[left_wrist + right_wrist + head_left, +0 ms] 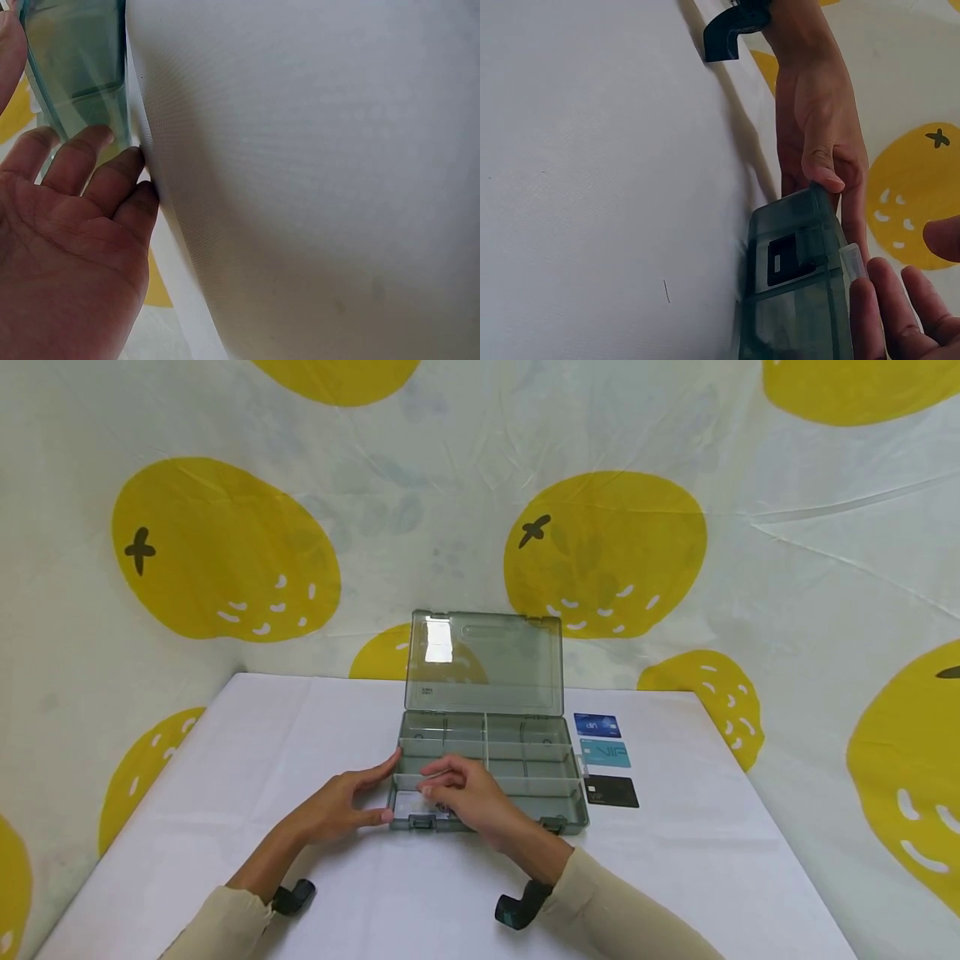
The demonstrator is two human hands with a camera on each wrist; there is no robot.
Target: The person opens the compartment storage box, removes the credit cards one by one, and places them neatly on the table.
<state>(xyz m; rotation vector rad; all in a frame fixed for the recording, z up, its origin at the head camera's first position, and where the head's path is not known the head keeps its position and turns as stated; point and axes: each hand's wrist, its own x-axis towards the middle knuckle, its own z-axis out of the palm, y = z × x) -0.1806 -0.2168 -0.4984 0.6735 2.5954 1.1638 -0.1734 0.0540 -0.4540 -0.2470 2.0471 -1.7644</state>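
Note:
A smoky, see-through compartment box (525, 806) stands on the white table, its lid (517, 664) raised at the back. At the box's left end rests my left hand (333, 806), thumb at the front corner and fingers along the side; in the left wrist view its fingers (90, 161) are spread beside the wall. My right hand (472, 797) is over the front left compartment. In the right wrist view, its fingertips pinch a small clear plastic piece (852, 261) rising above the front wall by the latch (782, 262). A pale flat piece (408, 803) shows in that compartment.
Right of the box, three cards lie in a column: dark blue (597, 726), teal (606, 753) and black (612, 792). A fruit-print cloth (420, 527) hangs close behind the table. Each wrist wears a black strap camera (521, 906).

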